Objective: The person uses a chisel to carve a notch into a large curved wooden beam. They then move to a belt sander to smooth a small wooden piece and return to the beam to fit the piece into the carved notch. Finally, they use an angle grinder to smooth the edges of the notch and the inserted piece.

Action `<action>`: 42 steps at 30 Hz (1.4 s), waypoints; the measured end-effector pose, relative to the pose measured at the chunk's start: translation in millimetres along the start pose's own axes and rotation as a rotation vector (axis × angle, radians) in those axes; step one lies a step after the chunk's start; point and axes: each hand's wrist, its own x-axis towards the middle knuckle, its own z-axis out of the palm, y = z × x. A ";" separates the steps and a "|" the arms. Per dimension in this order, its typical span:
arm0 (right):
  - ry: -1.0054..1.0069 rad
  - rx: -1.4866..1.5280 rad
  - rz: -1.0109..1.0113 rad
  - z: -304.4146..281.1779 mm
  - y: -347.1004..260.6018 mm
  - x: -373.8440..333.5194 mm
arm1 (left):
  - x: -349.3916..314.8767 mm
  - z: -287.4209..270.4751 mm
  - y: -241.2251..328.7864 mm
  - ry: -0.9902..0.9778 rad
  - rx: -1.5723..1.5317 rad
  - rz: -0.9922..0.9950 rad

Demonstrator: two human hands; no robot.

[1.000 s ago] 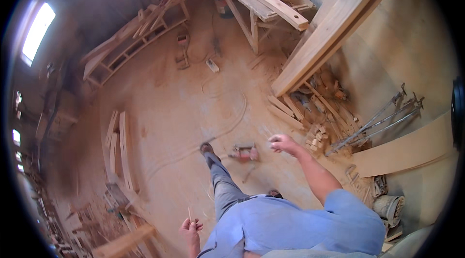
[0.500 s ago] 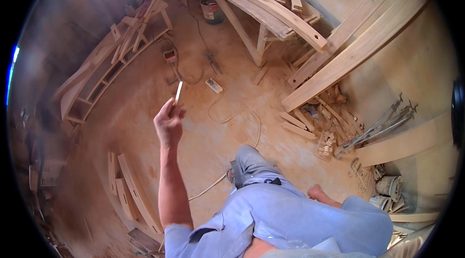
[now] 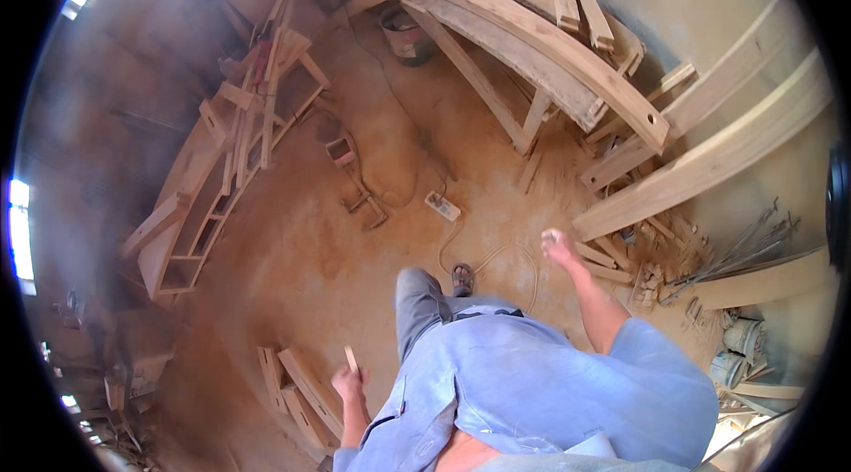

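Observation:
My left hand (image 3: 349,382) is low beside my shirt, its fingers closed round a short, pale, flat strip of wood (image 3: 351,358). The strip's upper end sticks up above the fingers. My right hand (image 3: 558,247) is out ahead on the right, fingers curled in; whether anything lies inside cannot be made out. It appears in front of the lower ends of the long leaning beams (image 3: 700,185), apparently not touching them. Closest to my left hand are several wooden lengths (image 3: 310,383) lying on the floor.
Ahead stands a trestle bench (image 3: 523,55) bearing long timbers. At the left is a wooden frame with compartments (image 3: 199,237). A white power strip (image 3: 441,206) and its cord lie on the dusty floor, near my sandalled foot (image 3: 462,280). A bucket (image 3: 406,36) stands beyond; metal clamps (image 3: 740,250) lean right.
My left hand has dropped back toward my body with the wood strip still in it. My right hand has swung forward. My body has stepped and the view has shifted.

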 end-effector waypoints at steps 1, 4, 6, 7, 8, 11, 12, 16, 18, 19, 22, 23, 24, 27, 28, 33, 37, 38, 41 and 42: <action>0.019 0.140 -0.037 -6.3 -40.6 26.5 | -0.9 3.4 2.5 -0.033 0.137 -0.007; -0.056 0.260 -0.092 -17.7 -169.6 90.3 | 16.4 21.4 21.8 -0.181 0.357 -0.061; -0.063 0.217 -0.113 -17.3 -230.6 129.3 | 55.3 33.4 55.7 -0.246 0.401 -0.059; -0.064 0.237 -0.108 -15.8 -259.6 148.1 | 84.5 40.5 79.1 -0.266 0.414 -0.050; -0.066 0.259 -0.101 -13.9 -287.9 166.9 | 113.0 44.6 102.6 -0.278 0.430 -0.046; -0.003 0.293 -0.030 -4.4 -336.3 246.6 | 225.4 51.8 196.1 -0.281 0.460 0.016; 0.037 0.298 0.009 -5.8 -335.7 273.2 | 274.9 59.9 233.4 -0.284 0.497 0.089; 0.140 0.743 0.329 16.2 -390.4 339.4 | 491.4 36.9 452.9 0.099 1.157 1.031; 0.121 0.802 0.379 22.3 -416.8 357.5 | 531.5 55.4 637.4 0.094 0.462 0.802; 0.081 0.808 0.372 39.3 -454.6 378.7 | 601.4 32.7 705.8 0.215 0.626 1.016; 0.088 0.773 0.360 54.8 -483.1 404.2 | 589.3 98.3 957.6 -0.074 0.200 1.017; 0.078 0.769 0.352 62.9 -502.5 421.4 | 599.8 115.9 1016.2 -0.209 0.050 0.861; 0.076 0.762 0.342 65.8 -523.2 439.6 | 596.1 143.3 1069.7 -0.267 -0.022 0.867; 0.077 0.764 0.413 81.3 -563.7 480.2 | 564.6 242.9 1175.2 -0.481 -0.183 0.841; 0.058 0.787 0.425 92.1 -574.8 502.9 | 578.9 268.8 1196.5 -0.588 -0.178 0.878; -0.025 0.835 0.517 125.0 -626.9 595.5 | 629.7 392.7 1263.8 -0.774 0.021 0.734; 0.100 0.843 0.400 109.3 -695.6 625.1 | 666.2 472.0 1303.1 -0.861 0.103 0.615; 0.128 0.840 0.387 108.6 -701.4 630.3 | 672.5 493.1 1312.9 -0.861 0.148 0.613; 0.251 0.880 0.435 104.4 -702.2 624.9 | 693.0 553.0 1343.6 -0.994 0.337 0.641; 0.305 0.925 0.490 108.4 -697.9 624.5 | 700.6 574.8 1354.9 -1.026 0.410 0.661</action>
